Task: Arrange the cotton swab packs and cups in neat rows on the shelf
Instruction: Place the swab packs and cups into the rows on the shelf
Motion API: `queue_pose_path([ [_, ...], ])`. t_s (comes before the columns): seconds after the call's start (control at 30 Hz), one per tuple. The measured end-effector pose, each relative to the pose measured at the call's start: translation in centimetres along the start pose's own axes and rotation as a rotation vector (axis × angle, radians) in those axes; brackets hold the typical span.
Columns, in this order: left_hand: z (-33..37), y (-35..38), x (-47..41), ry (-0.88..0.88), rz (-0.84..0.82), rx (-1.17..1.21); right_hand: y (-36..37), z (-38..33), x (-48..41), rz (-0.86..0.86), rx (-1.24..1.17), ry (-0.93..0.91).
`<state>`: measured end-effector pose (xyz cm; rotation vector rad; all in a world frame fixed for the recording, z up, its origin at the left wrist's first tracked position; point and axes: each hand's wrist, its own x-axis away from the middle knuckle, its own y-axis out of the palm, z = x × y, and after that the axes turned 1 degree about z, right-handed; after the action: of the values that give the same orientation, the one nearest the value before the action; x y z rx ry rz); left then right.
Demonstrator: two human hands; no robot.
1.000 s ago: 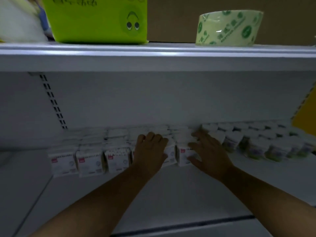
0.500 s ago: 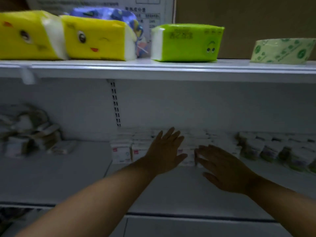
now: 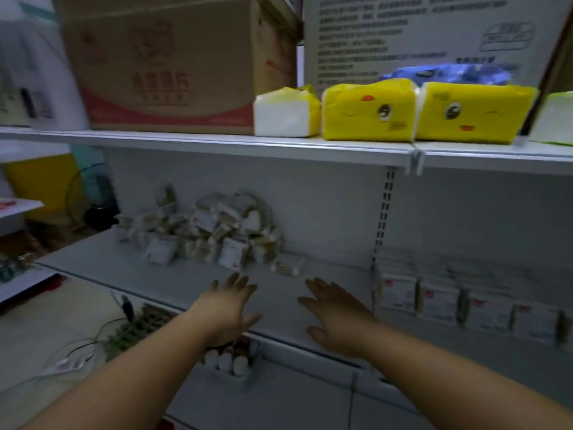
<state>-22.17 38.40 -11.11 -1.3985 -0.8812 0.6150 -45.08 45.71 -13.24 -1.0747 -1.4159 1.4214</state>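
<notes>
**Hovering over the shelf, both hands flat and holding nothing**

Both arms stretch forward to the front of the middle shelf (image 3: pixel 173 274). The left hand (image 3: pixel 228 308) is palm down with its fingers straight and slightly spread, thumb out to the side, and nothing is in it. The right hand (image 3: pixel 336 315) is just beside it, also palm down with straight, spread fingers and nothing in its grasp. Whether either palm touches the shelf surface cannot be told. The two hands are apart, with a bare strip of shelf between them.

The task's goods lie in two groups on this shelf. To the left, against the back wall, a loose heap of cotton swab packs (image 3: pixel 217 231) is piled in disorder, with packs tilted and lying on one another. A single pack (image 3: pixel 290 265) lies flat at the right foot of the heap, just beyond the fingertips of both hands and touching neither. To the right, past the slotted upright (image 3: pixel 383 212), a row of cotton swab packs (image 3: pixel 465 305) stands side by side along the shelf front, with more ranks behind it; motion blur hides the detail.

On the upper shelf (image 3: pixel 248 144) stands a large cardboard box (image 3: pixel 173 63) with red print. Right of it sit a white-ended tissue pack (image 3: pixel 286 114) and two yellow tissue packs (image 3: pixel 369 111) with cartoon faces. A blue wrapped pack (image 3: pixel 446 74) lies behind them, in front of a printed board (image 3: pixel 403 32). Below the left hand, on a lower level, small bottles (image 3: pixel 228 358) stand in a holder.
</notes>
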Motion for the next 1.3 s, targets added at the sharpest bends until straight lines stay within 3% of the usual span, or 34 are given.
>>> queue_pose_path([
  [0.17, -6.3, 1.9, 0.9, -0.080, -0.020, 0.054, 0.1, -3.1, -4.2, 0.053, 0.004, -0.058],
  [0.37, -12.2, 1.3, -2.7, -0.089, 0.009, 0.108, -1.8, -3.7, -13.4, 0.362, 0.041, -0.116],
  [0.5, -16.2, 0.9, -4.1, -0.107, -0.016, 0.144, -2.9, -6.3, -20.4, 0.530, -0.080, -0.292],
  [0.67, -23.8, -0.6, -5.3, -0.201, 0.114, 0.219, -2.7, -12.0, -28.2, 0.529, -0.101, -0.441],
  [0.77, -27.6, -0.7, -5.7, -0.229, 0.112, 0.214, -1.3, -13.3, -31.4, 0.423, -0.142, -0.445],
  [0.9, -32.5, -0.9, -7.6, -0.242, 0.127, 0.239, -0.6, -14.2, -34.3, 0.375, -0.130, -0.389],
  [1.3, -47.9, 0.2, -15.3, -0.179, 0.391, 0.549, -2.4, -18.7, -46.4, 0.407, -0.254, 0.135],
])
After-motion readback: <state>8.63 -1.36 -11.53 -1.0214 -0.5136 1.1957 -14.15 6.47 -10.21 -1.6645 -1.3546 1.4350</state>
